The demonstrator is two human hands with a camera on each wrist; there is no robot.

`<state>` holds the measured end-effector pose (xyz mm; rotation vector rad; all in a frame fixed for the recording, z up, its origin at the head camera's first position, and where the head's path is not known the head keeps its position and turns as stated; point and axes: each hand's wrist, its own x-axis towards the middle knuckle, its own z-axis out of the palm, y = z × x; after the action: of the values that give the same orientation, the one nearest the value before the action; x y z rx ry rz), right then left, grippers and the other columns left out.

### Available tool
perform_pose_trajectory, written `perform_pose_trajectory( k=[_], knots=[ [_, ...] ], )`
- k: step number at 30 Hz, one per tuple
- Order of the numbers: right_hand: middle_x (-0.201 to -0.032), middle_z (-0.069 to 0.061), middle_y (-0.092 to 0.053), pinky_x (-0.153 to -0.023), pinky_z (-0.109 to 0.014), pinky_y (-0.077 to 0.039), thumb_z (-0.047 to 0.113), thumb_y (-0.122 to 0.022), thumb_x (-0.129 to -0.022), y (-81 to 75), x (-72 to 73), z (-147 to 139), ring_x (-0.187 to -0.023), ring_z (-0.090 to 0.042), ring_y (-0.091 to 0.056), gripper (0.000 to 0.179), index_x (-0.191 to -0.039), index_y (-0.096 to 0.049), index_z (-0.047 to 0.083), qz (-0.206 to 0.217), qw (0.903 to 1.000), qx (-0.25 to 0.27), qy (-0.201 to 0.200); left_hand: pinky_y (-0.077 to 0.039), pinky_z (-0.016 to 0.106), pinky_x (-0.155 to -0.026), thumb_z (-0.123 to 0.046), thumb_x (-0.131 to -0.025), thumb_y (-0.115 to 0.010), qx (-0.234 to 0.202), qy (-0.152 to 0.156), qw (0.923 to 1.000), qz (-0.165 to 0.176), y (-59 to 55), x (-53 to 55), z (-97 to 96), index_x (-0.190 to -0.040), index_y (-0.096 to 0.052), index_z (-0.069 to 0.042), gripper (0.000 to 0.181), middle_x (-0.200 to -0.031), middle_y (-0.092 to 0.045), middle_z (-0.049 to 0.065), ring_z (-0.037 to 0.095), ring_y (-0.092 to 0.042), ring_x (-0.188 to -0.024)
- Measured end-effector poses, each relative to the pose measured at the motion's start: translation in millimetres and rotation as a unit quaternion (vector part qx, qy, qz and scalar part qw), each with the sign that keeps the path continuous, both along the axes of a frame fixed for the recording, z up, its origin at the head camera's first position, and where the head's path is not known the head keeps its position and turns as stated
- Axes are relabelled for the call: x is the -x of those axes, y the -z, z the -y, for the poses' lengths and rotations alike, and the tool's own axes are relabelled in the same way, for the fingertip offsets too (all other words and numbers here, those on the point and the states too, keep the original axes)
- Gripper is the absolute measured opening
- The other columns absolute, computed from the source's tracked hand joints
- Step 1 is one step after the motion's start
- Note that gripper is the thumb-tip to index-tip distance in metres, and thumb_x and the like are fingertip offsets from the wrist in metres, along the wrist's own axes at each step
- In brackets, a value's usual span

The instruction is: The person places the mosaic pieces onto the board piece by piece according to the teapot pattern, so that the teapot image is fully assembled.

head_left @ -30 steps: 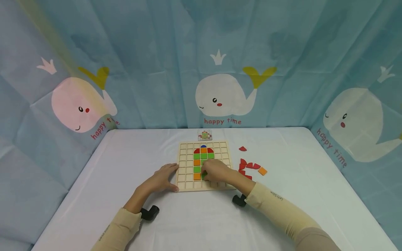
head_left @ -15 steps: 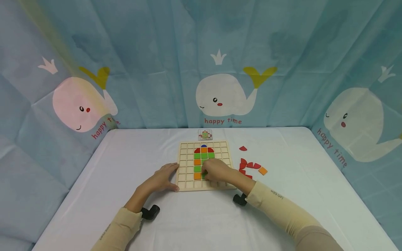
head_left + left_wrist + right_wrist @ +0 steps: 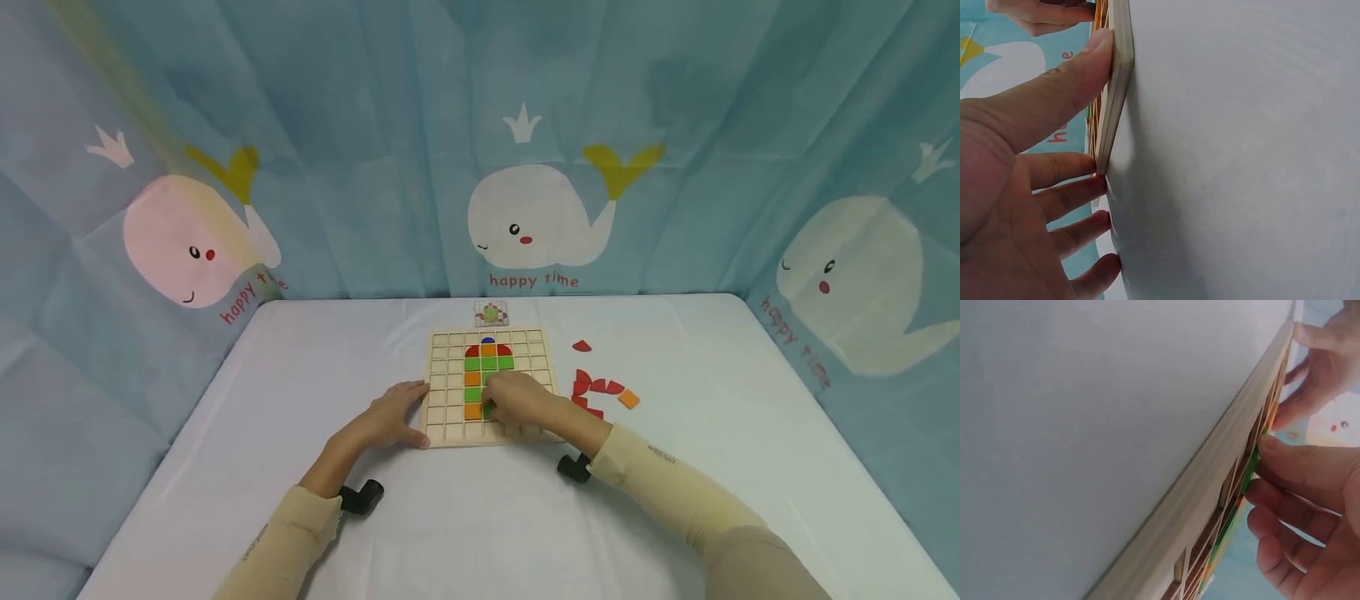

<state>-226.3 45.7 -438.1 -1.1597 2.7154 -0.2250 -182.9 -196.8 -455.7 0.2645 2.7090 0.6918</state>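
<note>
A wooden grid board point(image 3: 454, 430) lies on the table, with green and orange square tiles, two red quarter-round pieces and a blue rounded piece set in its middle columns. My left hand point(image 3: 390, 414) rests against the board's left edge. In the left wrist view its thumb point(image 3: 1079, 65) touches the rim, with the other fingers spread out fairly straight. Over the lower middle cells, my right hand point(image 3: 516, 397) has thumb and forefinger at a green square tile point(image 3: 488, 412), seeming to pinch it in the right wrist view. That hand hides the cells beneath it.
Several loose red pieces point(image 3: 582, 388) and an orange square tile point(image 3: 628, 399) lie right of the board. One red piece point(image 3: 582, 346) sits apart, farther back. A small pattern card point(image 3: 491, 313) lies behind the board. A whale-print curtain point(image 3: 360, 217) hangs behind the white table.
The head view has tipped slightly downward, so the scene sits a little higher in it. Both hands keep their places on the board, and the tiles in view look the same.
</note>
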Motion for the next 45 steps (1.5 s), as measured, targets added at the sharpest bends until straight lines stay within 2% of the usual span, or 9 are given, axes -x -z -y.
perform_pose_trajectory(
  k=[3,9,16,22,25,31,35,39,45],
  knots=[
    [-0.090,0.003,-0.068,-0.080,-0.026,-0.054,0.019,-0.074,-0.086,2.4,-1.4,-3.6,-0.079,-0.010,-0.056,0.016,-0.100,-0.078,0.014,0.008,0.9999,-0.004,-0.006,-0.023,0.067,-0.113,-0.028,-0.071,-0.086,0.000,-0.004,1.0000,0.009,3.8,-3.3,-0.9,-0.150,-0.036,-0.006,0.096,-0.158,-0.032,0.017,0.040,-0.022,-0.147],
    [-0.089,0.002,-0.068,-0.076,-0.027,-0.054,0.021,-0.072,-0.088,-3.9,-3.0,-23.0,-0.079,-0.011,-0.057,0.015,-0.099,-0.077,0.012,0.002,0.9983,0.057,0.013,-0.024,0.065,-0.114,-0.027,-0.070,-0.087,-0.001,-0.007,1.0000,0.002,4.8,-5.7,-2.5,-0.149,-0.037,-0.006,0.096,-0.157,-0.034,0.016,0.040,-0.024,-0.147],
    [-0.092,0.001,-0.068,-0.077,-0.030,-0.054,0.018,-0.071,-0.089,-18.9,5.0,-62.9,-0.085,-0.014,-0.060,0.014,-0.098,-0.076,0.010,-0.003,0.9945,0.083,0.063,-0.025,0.065,-0.114,-0.024,-0.070,-0.087,0.005,-0.008,0.9999,-0.001,-2.1,-2.3,-2.7,-0.149,-0.038,-0.005,0.095,-0.156,-0.034,0.017,0.039,-0.025,-0.147],
    [-0.088,0.000,-0.066,-0.072,-0.031,-0.053,0.016,-0.070,-0.088,-17.5,9.4,-107.2,-0.080,-0.013,-0.060,0.015,-0.098,-0.076,0.007,-0.002,0.9898,0.092,0.109,-0.025,0.063,-0.115,-0.024,-0.071,-0.087,0.001,-0.004,1.0000,-0.004,-2.2,-2.2,-1.7,-0.149,-0.037,-0.005,0.095,-0.157,-0.034,0.016,0.038,-0.025,-0.147],
    [-0.087,-0.001,-0.067,-0.071,-0.031,-0.052,0.015,-0.071,-0.087,-15.1,10.7,-126.5,-0.078,-0.013,-0.059,0.014,-0.097,-0.076,0.006,0.005,0.9850,0.095,0.144,-0.024,0.062,-0.115,-0.024,-0.071,-0.087,-0.003,-0.004,1.0000,-0.005,-1.6,-2.0,-1.3,-0.149,-0.037,-0.005,0.095,-0.157,-0.034,0.016,0.038,-0.025,-0.147],
    [-0.087,-0.004,-0.067,-0.062,-0.025,-0.049,0.015,-0.072,-0.086,-10.7,11.4,-159.2,-0.071,-0.013,-0.055,0.017,-0.099,-0.075,0.004,0.037,0.9750,0.081,0.204,-0.024,0.063,-0.115,-0.025,-0.070,-0.087,-0.002,-0.004,1.0000,-0.004,-0.9,-1.5,-0.3,-0.149,-0.037,-0.005,0.096,-0.157,-0.033,0.016,0.038,-0.025,-0.147],
    [-0.090,-0.006,-0.066,-0.066,-0.030,-0.054,0.016,-0.072,-0.085,-9.9,10.5,-175.5,-0.074,-0.016,-0.056,0.022,-0.103,-0.074,0.003,0.059,0.9682,0.067,0.234,-0.024,0.063,-0.115,-0.026,-0.070,-0.086,-0.001,-0.003,1.0000,-0.006,-1.9,0.2,0.7,-0.150,-0.037,-0.005,0.096,-0.157,-0.033,0.016,0.038,-0.024,-0.147],
    [-0.091,-0.008,-0.069,-0.077,-0.042,-0.056,0.018,-0.075,-0.083,-9.0,7.4,-187.3,-0.083,-0.021,-0.059,0.028,-0.104,-0.073,0.000,0.058,0.9664,0.057,0.244,-0.024,0.064,-0.114,-0.027,-0.070,-0.087,-0.003,-0.005,1.0000,-0.003,-2.1,-0.2,0.4,-0.149,-0.037,-0.005,0.096,-0.157,-0.033,0.016,0.039,-0.025,-0.147],
    [-0.090,-0.012,-0.072,-0.078,-0.045,-0.056,0.020,-0.080,-0.078,-7.1,2.3,-194.4,-0.080,-0.022,-0.061,0.033,-0.099,-0.073,-0.004,0.042,0.9663,0.038,0.251,-0.025,0.064,-0.114,-0.026,-0.069,-0.087,-0.001,-0.006,1.0000,-0.006,0.6,-2.5,-0.5,-0.149,-0.038,-0.006,0.096,-0.157,-0.034,0.016,0.039,-0.025,-0.147]
  ],
)
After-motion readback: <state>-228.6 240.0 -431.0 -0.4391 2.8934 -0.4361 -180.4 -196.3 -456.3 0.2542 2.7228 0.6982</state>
